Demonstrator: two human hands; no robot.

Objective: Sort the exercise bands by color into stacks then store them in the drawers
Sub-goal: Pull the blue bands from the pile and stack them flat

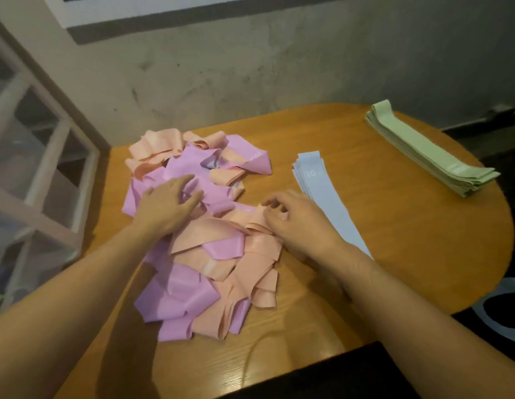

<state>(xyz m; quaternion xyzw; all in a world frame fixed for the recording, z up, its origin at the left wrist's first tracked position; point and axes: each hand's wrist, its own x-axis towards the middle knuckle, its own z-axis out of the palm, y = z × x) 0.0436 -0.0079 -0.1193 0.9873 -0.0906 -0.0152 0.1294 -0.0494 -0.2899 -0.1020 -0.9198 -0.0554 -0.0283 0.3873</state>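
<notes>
Left hand (170, 204) laid flat, fingers relaxed, steadying the mixed pile (198, 240); peach band (250, 216) pinched by right hand (296, 223) for pulling free; blue stack (322, 197) kept just beyond

Smooth, faintly glossy rubbery bands (193, 300) lie on a grained wooden table (394, 226).

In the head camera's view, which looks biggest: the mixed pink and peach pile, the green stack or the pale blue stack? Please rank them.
1. Mixed pile of pink and peach bands, by far the largest.
2 and 3. Green stack and pale blue stack: they look alike in length. The green one lies farther from the camera, and the right hand covers part of the blue one, so I won't rank them.
</notes>
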